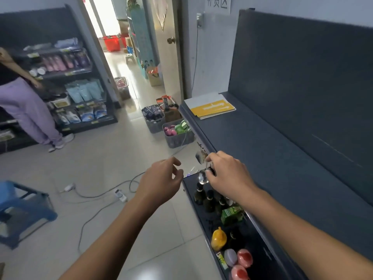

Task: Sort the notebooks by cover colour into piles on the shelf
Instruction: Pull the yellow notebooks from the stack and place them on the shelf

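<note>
**Hands at the shelf edge, notebooks at the far end**

The notebooks (212,107) lie in a small flat stack at the far end of the dark shelf (282,158). A yellow cover is on top, with paler ones showing beneath it. The stack is well apart from both hands.

The right hand (228,172) is at the shelf's front edge. Its grip is clamped on a small shiny object (202,175), pinched in curled fingers and too blurred to name. The left hand (161,179) hovers just beside it over the floor, its grip apart, fingers loosely curled and holding nothing.

Below the hands, a lower tier carries dark bottles (209,199), a green carton (232,215), a yellow squeeze bottle (219,238) and pink-topped tubs (244,258).

On the floor, grey baskets (178,141) of goods stand near the shelf's far end. A blue stool (24,207) is at the left, and a white power strip (121,196) lies among trailing cables. Another person (30,110) in lilac trousers stands by a stocked rack (84,91) across the room, beside an open doorway.
</note>
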